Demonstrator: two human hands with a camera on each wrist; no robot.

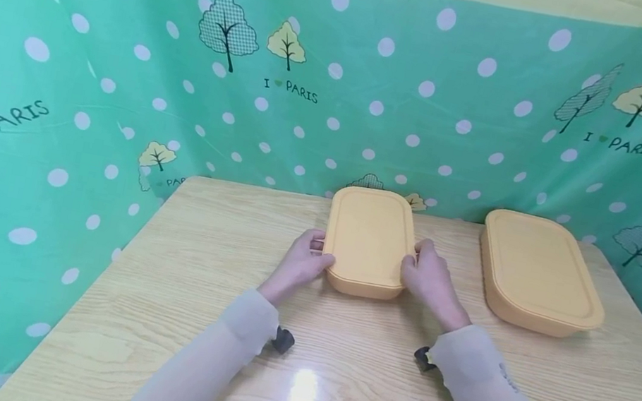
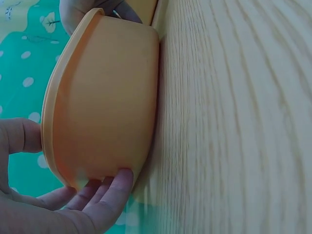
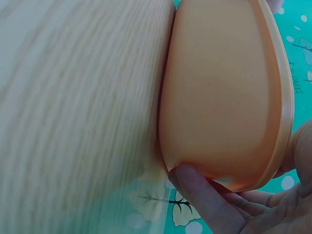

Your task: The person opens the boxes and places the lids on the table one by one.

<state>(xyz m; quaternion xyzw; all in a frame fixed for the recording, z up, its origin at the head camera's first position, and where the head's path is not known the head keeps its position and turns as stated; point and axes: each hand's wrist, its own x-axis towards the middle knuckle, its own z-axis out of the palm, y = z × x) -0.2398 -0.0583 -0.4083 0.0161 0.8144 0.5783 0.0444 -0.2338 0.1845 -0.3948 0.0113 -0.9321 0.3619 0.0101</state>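
Note:
A pale orange lidded food container (image 1: 371, 234) is at the far middle of the wooden table, a short side toward me. My left hand (image 1: 302, 260) grips its left side, the thumb on the lid's rim. On the opposite side my right hand (image 1: 428, 277) holds it the same way. In the left wrist view, several fingertips (image 2: 125, 176) press the smooth wall of the container (image 2: 105, 97) below the rim. The right wrist view has the fingers (image 3: 192, 183) against the wall near the base of the container (image 3: 219, 87). Its base lies right at the tabletop, and the lid is on.
A larger lidded container (image 1: 541, 268) of the same colour stands to the right, beyond my right hand. The wooden table (image 1: 196, 322) ends at the back against a green dotted curtain (image 1: 343, 75), which also hangs along both sides. Light glares off the near tabletop.

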